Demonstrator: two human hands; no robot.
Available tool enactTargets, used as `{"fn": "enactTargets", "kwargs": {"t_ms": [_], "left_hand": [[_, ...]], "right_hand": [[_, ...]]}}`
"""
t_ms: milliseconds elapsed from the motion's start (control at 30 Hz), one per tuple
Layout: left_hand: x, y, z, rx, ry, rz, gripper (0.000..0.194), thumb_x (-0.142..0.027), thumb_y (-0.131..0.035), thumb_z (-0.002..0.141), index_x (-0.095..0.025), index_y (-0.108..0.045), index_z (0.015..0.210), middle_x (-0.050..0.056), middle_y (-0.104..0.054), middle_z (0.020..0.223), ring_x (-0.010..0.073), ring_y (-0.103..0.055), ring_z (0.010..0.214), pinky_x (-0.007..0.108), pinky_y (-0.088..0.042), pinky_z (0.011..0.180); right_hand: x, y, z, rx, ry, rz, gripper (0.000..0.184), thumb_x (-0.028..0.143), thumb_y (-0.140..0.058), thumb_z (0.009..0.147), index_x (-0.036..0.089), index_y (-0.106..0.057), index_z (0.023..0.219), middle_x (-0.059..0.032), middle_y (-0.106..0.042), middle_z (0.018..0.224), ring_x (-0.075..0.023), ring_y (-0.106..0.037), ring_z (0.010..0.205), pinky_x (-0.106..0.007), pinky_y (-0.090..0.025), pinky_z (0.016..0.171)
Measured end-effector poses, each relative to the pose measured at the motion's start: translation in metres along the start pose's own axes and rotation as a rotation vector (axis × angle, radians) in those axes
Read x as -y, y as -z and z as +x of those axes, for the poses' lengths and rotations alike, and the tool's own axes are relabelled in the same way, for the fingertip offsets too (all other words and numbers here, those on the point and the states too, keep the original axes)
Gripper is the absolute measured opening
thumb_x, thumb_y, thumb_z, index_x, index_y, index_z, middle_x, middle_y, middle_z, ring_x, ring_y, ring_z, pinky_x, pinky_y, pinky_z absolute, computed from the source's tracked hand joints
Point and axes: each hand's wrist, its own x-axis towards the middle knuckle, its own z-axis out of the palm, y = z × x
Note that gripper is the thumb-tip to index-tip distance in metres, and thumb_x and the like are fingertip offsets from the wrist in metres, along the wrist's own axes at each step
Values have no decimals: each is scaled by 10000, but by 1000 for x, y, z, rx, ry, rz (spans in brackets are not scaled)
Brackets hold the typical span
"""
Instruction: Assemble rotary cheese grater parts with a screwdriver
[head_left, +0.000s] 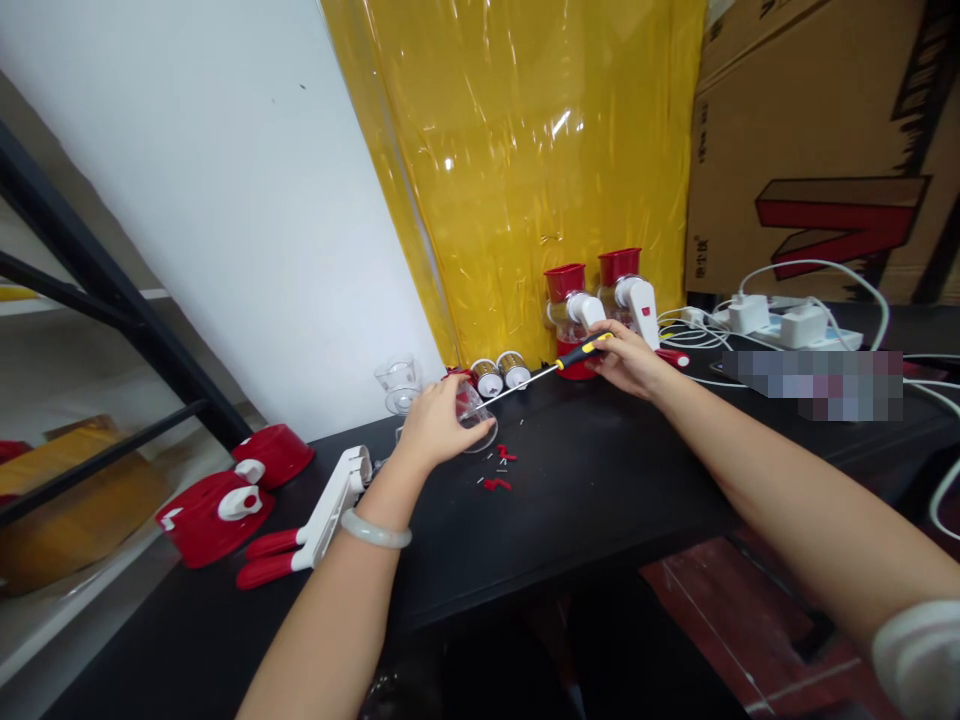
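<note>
My left hand [435,420] grips a clear plastic cup [477,418] lying on its side on the black table [585,500]. My right hand [626,360] holds a screwdriver [559,363] with a black and yellow handle; its thin shaft points left into the cup's mouth. Small red plastic bits [499,470] and tiny screws lie on the table just in front of the cup. A pale bangle sits on my left wrist.
Two red-and-white grinder units [600,300] stand behind my right hand, with two metal-capped cylinders [501,373] beside them. Red lids [225,505], a white-and-red handle [315,525] and another clear cup [397,385] lie left. Power strip and white cables [787,325] lie right.
</note>
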Motion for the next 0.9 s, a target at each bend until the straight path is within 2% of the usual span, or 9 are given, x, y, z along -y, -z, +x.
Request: {"fn": "enactTargets", "kwargs": {"t_ms": [67, 100, 200, 267, 433, 567, 733, 900], "left_hand": [[-1, 0, 0, -1, 2, 7, 694, -596, -639, 748, -177, -475, 1276, 144, -630, 1134, 330, -575, 1086, 475, -452, 924], [-1, 1, 0, 1, 3, 12, 691, -597, -641, 746, -182, -479, 1274, 141, -635, 1124, 331, -578, 1079, 477, -453, 918], [-4, 4, 0, 14, -1, 17, 687, -586, -648, 742, -177, -492, 1272, 136, -653, 1081, 328, -586, 1055, 476, -456, 901], [-6, 7, 1, 38, -4, 11, 704, -587, -655, 734, -162, -499, 1274, 140, -658, 1068, 324, -593, 1035, 466, -464, 886], [-11, 17, 7, 121, -34, 18, 731, -613, -657, 717, -155, -512, 1269, 141, -658, 1110, 319, -606, 1025, 442, -472, 873], [-12, 31, 18, 177, -75, 77, 730, -648, -642, 712, -166, -528, 1249, 139, -669, 1082, 308, -627, 983, 409, -480, 817], [-14, 51, 35, 319, -112, 261, 740, -752, -597, 671, -162, -588, 1118, 136, -685, 917, 302, -645, 832, 378, -461, 693], [-22, 56, 51, 480, -188, 450, 750, -708, -718, 559, -181, -616, 1082, 133, -691, 907, 329, -642, 842, 388, -442, 711]], "right_hand": [[2, -1, -2, 30, -31, 13, 327, 298, -784, 602, 246, -561, 835, 45, -584, 793, -128, -587, 722, -281, -531, 635], [1, 0, -1, 15, -42, -34, 311, 351, -771, 634, 243, -552, 828, 40, -583, 773, -131, -590, 689, -284, -531, 603], [-5, 5, 3, -57, -39, -277, 359, 529, -713, 712, 226, -533, 780, 47, -522, 608, -107, -514, 487, -226, -419, 427], [-10, 7, 6, -81, -10, -323, 392, 554, -727, 696, 220, -534, 766, 59, -486, 562, -81, -456, 436, -201, -354, 393], [-12, 6, 9, -137, 13, -105, 364, 432, -802, 613, 216, -544, 751, 56, -505, 658, -69, -479, 541, -184, -398, 450], [-10, 5, 11, -191, 9, -56, 295, 362, -773, 632, 214, -541, 739, 41, -504, 681, -80, -484, 574, -178, -375, 434], [-13, 6, 13, -238, 2, -53, 222, 320, -710, 680, 216, -518, 716, 28, -499, 679, -86, -466, 552, -183, -346, 407], [-19, 11, 15, -301, 32, -260, 150, 292, -673, 710, 225, -539, 721, 31, -490, 614, -109, -475, 503, -227, -395, 419]]}}
